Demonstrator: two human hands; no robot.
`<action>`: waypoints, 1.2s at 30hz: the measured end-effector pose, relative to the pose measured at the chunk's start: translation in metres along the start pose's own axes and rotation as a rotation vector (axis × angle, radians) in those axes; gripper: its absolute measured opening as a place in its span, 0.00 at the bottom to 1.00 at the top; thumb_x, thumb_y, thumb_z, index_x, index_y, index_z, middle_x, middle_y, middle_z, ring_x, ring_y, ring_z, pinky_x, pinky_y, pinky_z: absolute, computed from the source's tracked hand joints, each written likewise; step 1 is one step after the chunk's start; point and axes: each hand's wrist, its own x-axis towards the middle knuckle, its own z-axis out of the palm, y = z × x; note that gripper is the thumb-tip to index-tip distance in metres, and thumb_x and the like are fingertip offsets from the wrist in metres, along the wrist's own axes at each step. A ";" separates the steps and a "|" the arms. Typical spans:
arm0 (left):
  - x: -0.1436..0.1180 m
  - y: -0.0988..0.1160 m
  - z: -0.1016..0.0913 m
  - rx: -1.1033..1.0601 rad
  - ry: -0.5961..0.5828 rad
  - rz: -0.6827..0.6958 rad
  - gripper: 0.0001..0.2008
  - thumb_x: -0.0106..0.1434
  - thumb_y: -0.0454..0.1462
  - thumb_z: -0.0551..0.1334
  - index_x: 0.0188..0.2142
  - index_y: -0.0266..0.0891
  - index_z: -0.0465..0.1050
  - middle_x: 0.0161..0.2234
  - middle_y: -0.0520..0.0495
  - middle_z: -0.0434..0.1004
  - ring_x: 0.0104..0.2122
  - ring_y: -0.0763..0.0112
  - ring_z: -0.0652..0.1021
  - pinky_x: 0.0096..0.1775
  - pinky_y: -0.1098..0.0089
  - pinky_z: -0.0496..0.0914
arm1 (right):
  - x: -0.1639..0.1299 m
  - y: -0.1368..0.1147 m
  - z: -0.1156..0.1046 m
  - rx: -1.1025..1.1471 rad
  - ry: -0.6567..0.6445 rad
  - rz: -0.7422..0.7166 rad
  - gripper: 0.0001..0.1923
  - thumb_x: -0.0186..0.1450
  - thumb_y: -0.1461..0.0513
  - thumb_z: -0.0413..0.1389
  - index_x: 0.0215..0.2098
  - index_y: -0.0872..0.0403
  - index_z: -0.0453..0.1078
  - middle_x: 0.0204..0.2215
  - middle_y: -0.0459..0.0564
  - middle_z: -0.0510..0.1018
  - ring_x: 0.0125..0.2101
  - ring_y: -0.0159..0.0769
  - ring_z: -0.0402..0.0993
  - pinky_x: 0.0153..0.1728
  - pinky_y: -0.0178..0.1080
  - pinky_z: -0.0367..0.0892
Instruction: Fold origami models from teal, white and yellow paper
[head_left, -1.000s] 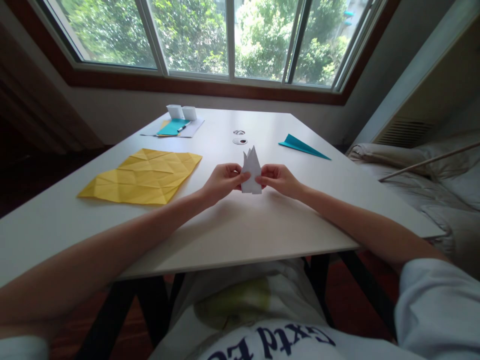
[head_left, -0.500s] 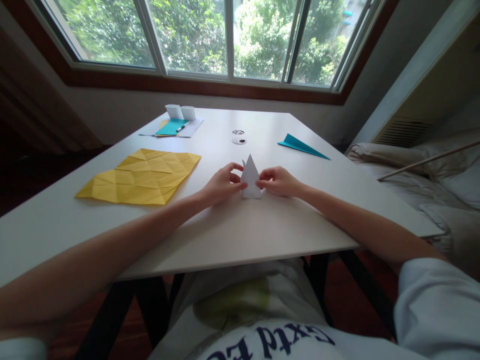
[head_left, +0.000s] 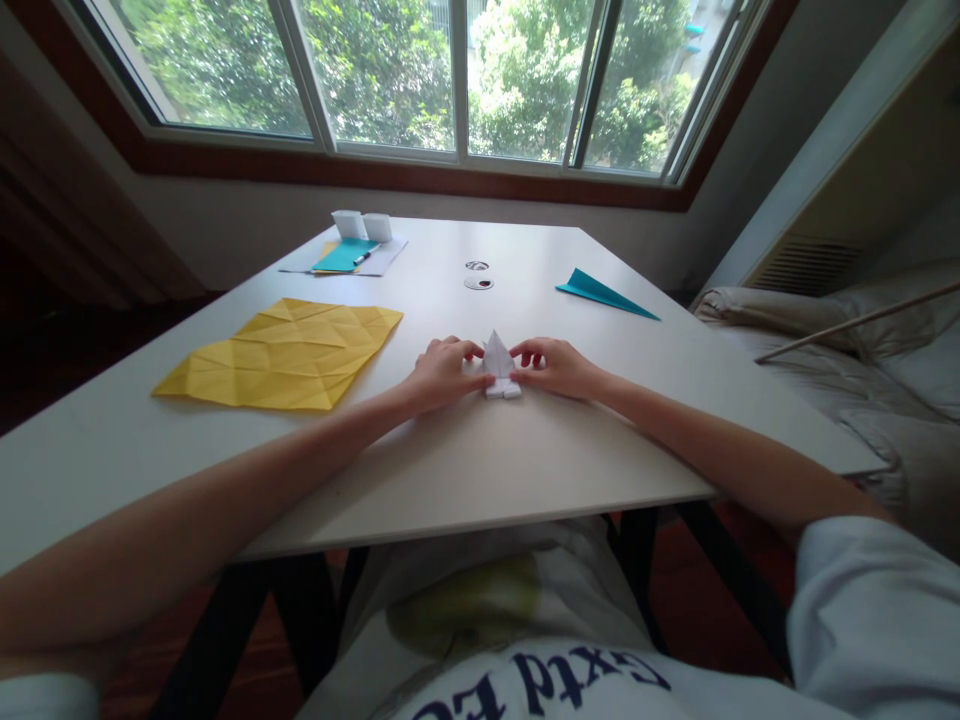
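Between my two hands, close to the table's near side, is a small piece of folded white paper (head_left: 499,358) with a pointed top and a flat folded band along its bottom. My left hand (head_left: 448,372) pinches its left edge between thumb and fingers. On the opposite edge, my right hand (head_left: 553,366) does the same, with thumb low and curled fingers above. To the left of my left hand lies a creased sheet of yellow paper (head_left: 285,352). A folded teal paper plane (head_left: 607,294) rests beyond my right hand.
At the far left of the white table (head_left: 420,470) stand two small white containers (head_left: 360,226). Before them lie a teal sheet (head_left: 345,255), a pen (head_left: 366,254) and other papers. Two round inserts (head_left: 478,283) sit mid-table. Covered furniture (head_left: 795,320) stands on the right.
The white paper's tip has come down, and its lower part now shows a folded band. Both hands still hold its sides, and my left fingers have shifted slightly lower.
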 end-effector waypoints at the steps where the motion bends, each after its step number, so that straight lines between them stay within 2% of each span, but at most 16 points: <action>1: 0.000 0.000 0.000 -0.007 0.006 0.005 0.21 0.48 0.50 0.63 0.38 0.39 0.74 0.37 0.42 0.72 0.41 0.55 0.70 0.43 0.58 0.64 | 0.000 0.000 0.000 0.013 0.005 0.006 0.15 0.56 0.57 0.58 0.40 0.56 0.72 0.30 0.47 0.74 0.28 0.29 0.67 0.31 0.33 0.62; 6: -0.001 0.002 -0.003 -0.069 0.009 0.065 0.15 0.49 0.47 0.63 0.31 0.39 0.72 0.33 0.47 0.74 0.35 0.62 0.72 0.39 0.64 0.65 | -0.001 -0.002 0.000 0.069 0.003 -0.019 0.08 0.55 0.59 0.57 0.32 0.55 0.70 0.29 0.46 0.74 0.30 0.31 0.67 0.31 0.34 0.62; 11: -0.001 0.004 -0.005 -0.124 -0.005 0.097 0.11 0.50 0.45 0.63 0.26 0.39 0.71 0.28 0.51 0.74 0.31 0.66 0.71 0.36 0.67 0.64 | -0.002 -0.001 0.000 0.108 -0.012 -0.039 0.07 0.55 0.60 0.57 0.31 0.55 0.69 0.28 0.45 0.74 0.30 0.31 0.67 0.31 0.34 0.62; 13: -0.001 0.003 -0.005 -0.152 -0.022 0.093 0.12 0.51 0.45 0.62 0.28 0.39 0.71 0.28 0.50 0.74 0.31 0.67 0.72 0.35 0.68 0.65 | -0.002 -0.001 0.000 0.116 -0.012 -0.050 0.07 0.55 0.60 0.57 0.30 0.55 0.69 0.28 0.45 0.74 0.29 0.31 0.67 0.31 0.34 0.61; 17: 0.000 0.000 -0.003 -0.143 0.060 0.116 0.19 0.49 0.45 0.65 0.41 0.40 0.72 0.34 0.47 0.73 0.35 0.64 0.72 0.37 0.66 0.66 | -0.002 -0.001 0.000 0.127 -0.009 -0.094 0.06 0.56 0.60 0.56 0.30 0.55 0.69 0.28 0.45 0.73 0.29 0.30 0.66 0.31 0.33 0.61; 18: 0.000 0.000 -0.002 -0.121 0.074 0.143 0.19 0.50 0.44 0.65 0.41 0.40 0.72 0.35 0.47 0.73 0.36 0.63 0.72 0.38 0.65 0.65 | -0.002 -0.001 0.000 0.121 -0.003 -0.103 0.06 0.56 0.60 0.56 0.30 0.55 0.69 0.28 0.45 0.73 0.29 0.30 0.66 0.31 0.33 0.60; 20: -0.001 0.000 -0.001 -0.076 0.071 0.219 0.11 0.52 0.42 0.63 0.34 0.41 0.74 0.34 0.47 0.74 0.37 0.63 0.71 0.40 0.64 0.64 | -0.002 -0.001 0.001 0.101 0.005 -0.118 0.05 0.56 0.60 0.56 0.30 0.55 0.69 0.27 0.45 0.73 0.28 0.29 0.66 0.30 0.32 0.60; 22: -0.001 0.001 -0.001 -0.057 0.053 0.281 0.06 0.54 0.40 0.62 0.28 0.41 0.74 0.31 0.48 0.75 0.37 0.63 0.71 0.40 0.66 0.64 | -0.002 -0.001 0.001 0.078 0.007 -0.142 0.05 0.57 0.61 0.55 0.29 0.55 0.69 0.27 0.44 0.73 0.27 0.29 0.65 0.29 0.32 0.60; 25: -0.001 0.002 -0.004 -0.057 -0.001 0.345 0.05 0.55 0.39 0.60 0.27 0.42 0.74 0.27 0.50 0.75 0.35 0.65 0.72 0.37 0.69 0.64 | -0.003 0.000 -0.001 0.038 -0.012 -0.212 0.04 0.58 0.62 0.54 0.31 0.55 0.69 0.27 0.45 0.74 0.27 0.28 0.66 0.30 0.32 0.60; 29: 0.001 0.002 -0.013 -0.012 -0.093 0.498 0.07 0.57 0.37 0.58 0.29 0.41 0.76 0.28 0.48 0.76 0.34 0.66 0.72 0.37 0.69 0.65 | -0.004 0.001 -0.008 -0.044 -0.080 -0.319 0.06 0.61 0.62 0.53 0.34 0.55 0.71 0.29 0.46 0.76 0.28 0.29 0.69 0.32 0.32 0.62; 32: 0.000 0.003 -0.020 0.036 -0.161 0.640 0.09 0.57 0.34 0.57 0.33 0.42 0.77 0.32 0.47 0.78 0.36 0.66 0.73 0.40 0.69 0.65 | -0.005 0.000 -0.014 -0.110 -0.149 -0.383 0.08 0.62 0.64 0.51 0.36 0.54 0.72 0.32 0.48 0.78 0.30 0.31 0.72 0.34 0.33 0.63; 36: -0.004 0.007 -0.028 0.128 -0.236 0.696 0.12 0.56 0.33 0.58 0.37 0.44 0.77 0.36 0.47 0.78 0.40 0.64 0.72 0.43 0.67 0.64 | -0.007 -0.005 -0.020 -0.173 -0.223 -0.452 0.11 0.63 0.65 0.50 0.38 0.54 0.73 0.36 0.51 0.78 0.34 0.34 0.73 0.36 0.35 0.64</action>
